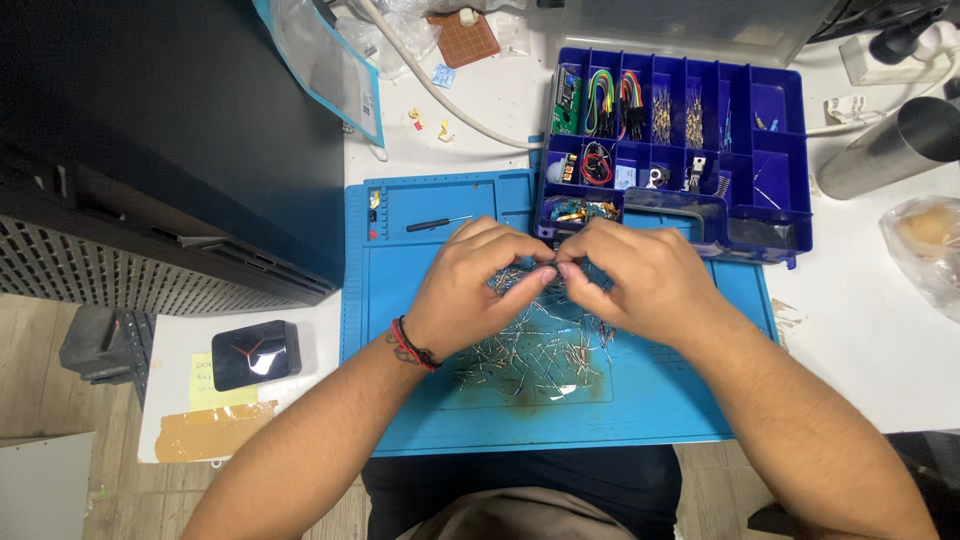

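My left hand (478, 290) and my right hand (640, 280) meet over a blue work mat (650, 400), fingertips pinched together on a small wire-legged component (556, 262). A loose pile of small components with thin metal leads (535, 350) lies on the mat under and just below both hands. A red and black cord bracelet sits on my left wrist. What exactly lies between the fingertips is too small to tell beyond thin leads.
A blue compartment box (770, 150) with wires and parts stands behind the hands. A small screwdriver (438, 224) lies on the mat's upper left. A black case (170, 140) fills the left, a metal cylinder (890, 148) and a plastic bag (925, 250) sit right.
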